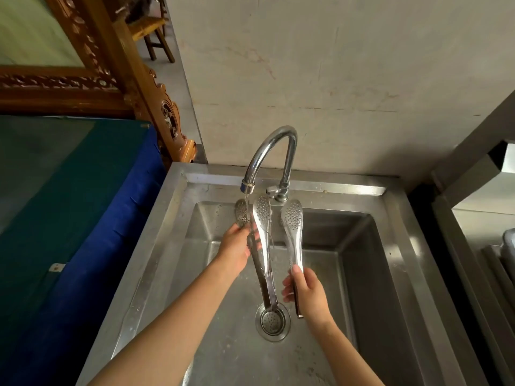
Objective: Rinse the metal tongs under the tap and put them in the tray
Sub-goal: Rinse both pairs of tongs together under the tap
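Rinsing is in hand: low centre, my right hand (306,291) pinches the handle of one pair of tongs (292,227) between thumb and curled fingers. Higher left, my left hand (237,246) grips a second pair (262,218), arms splayed under the tap (274,146) stream. The sink (390,274) holds a drain strainer (273,321). Next, I judge, both pairs go right to what looks like the tray (510,246), contents hidden.

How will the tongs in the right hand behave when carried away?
Probably slippery: the tongs are polished metal near the running tap, and the right hand grips only their lower end. Likely stiff and light, being thin metal. Their perforated head should drain quickly.
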